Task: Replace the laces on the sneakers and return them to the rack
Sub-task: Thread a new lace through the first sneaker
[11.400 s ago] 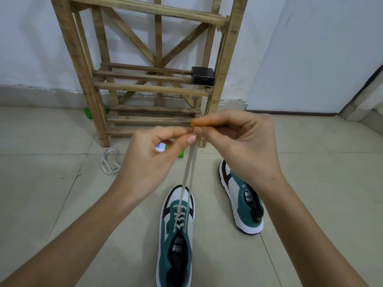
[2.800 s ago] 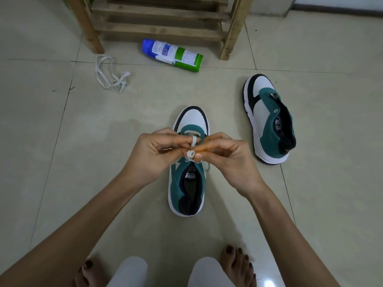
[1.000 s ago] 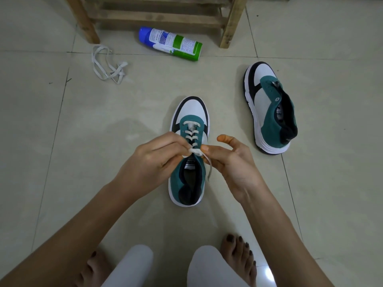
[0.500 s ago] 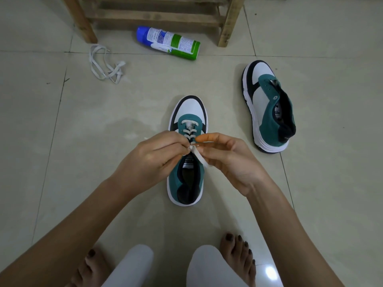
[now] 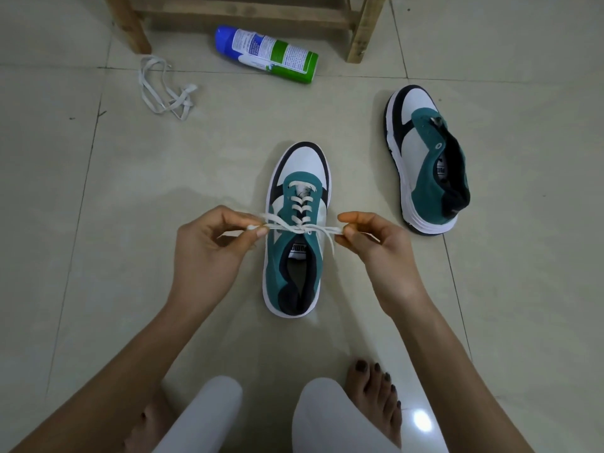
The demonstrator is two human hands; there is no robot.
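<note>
A teal, white and black sneaker (image 5: 295, 256) stands on the floor tiles in front of me, toe pointing away, with a white lace (image 5: 302, 212) threaded through its eyelets. My left hand (image 5: 209, 243) pinches the lace's left side and my right hand (image 5: 376, 243) pinches its right side, the two stretched apart over a knot at the tongue. A second matching sneaker (image 5: 425, 161) with no lace lies tilted on its side to the right. A loose white lace (image 5: 163, 89) lies tangled on the floor at the upper left.
The wooden rack's (image 5: 362, 31) lower legs and bottom slats stand at the top of the view. A blue, white and green spray can (image 5: 268, 55) lies on its side in front of it. My knees and bare feet (image 5: 376, 397) are at the bottom.
My hands, close together over the tongue half a second ago, have pulled apart sideways, drawing the lace taut into a knot.
</note>
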